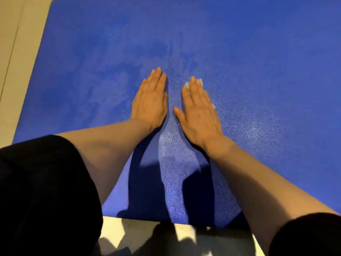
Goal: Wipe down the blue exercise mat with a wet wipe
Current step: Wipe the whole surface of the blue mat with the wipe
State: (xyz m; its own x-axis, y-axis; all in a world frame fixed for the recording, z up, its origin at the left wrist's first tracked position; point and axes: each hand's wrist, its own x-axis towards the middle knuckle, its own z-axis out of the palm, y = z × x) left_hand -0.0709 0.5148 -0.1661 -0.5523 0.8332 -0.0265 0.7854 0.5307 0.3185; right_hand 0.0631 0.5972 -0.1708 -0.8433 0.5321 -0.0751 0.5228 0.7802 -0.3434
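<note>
— What is seen, from the largest thing down?

— Most of the view is filled by the blue exercise mat [258, 61], which is laid flat on a pale floor [16, 52]. The floor is seen along the mat's left edge and at its near edge. A lighter, glistening patch is seen on the mat around and below the hands, and duller cloudy marks are seen to the left.

— And the arms?

— Two bare forearms are stretched forward over the mat, and a dark sleeve [42, 191] is seen at each upper arm.

— How are the hands held?

— The left hand [150, 100] is laid flat on the mat, palm down, with straight fingers kept close together; nothing is held in it. The right hand [200, 113] is also flattened, with its thumb set apart toward the left hand.

— Where is the wipe?

— The wet wipe [199, 83] is pressed against the mat under the right hand's fingers; only pale edges are shown past the fingertips and beside the hand.
</note>
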